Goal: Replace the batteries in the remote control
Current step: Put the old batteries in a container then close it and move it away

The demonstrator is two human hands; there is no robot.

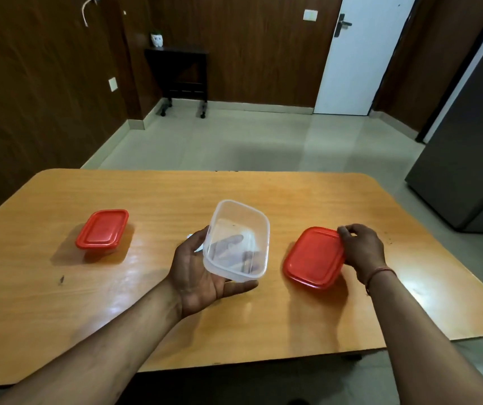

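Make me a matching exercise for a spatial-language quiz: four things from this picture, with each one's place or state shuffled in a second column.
Things:
1. clear tub
2. loose red lid
3. closed box
4. white door

Places or states:
A. at the far wall, shut
B. tilted in the left hand, lid off
C. on the table, away from both hands
D. under the right hand's fingers

Pairs: 1-B, 2-D, 3-C, 4-A
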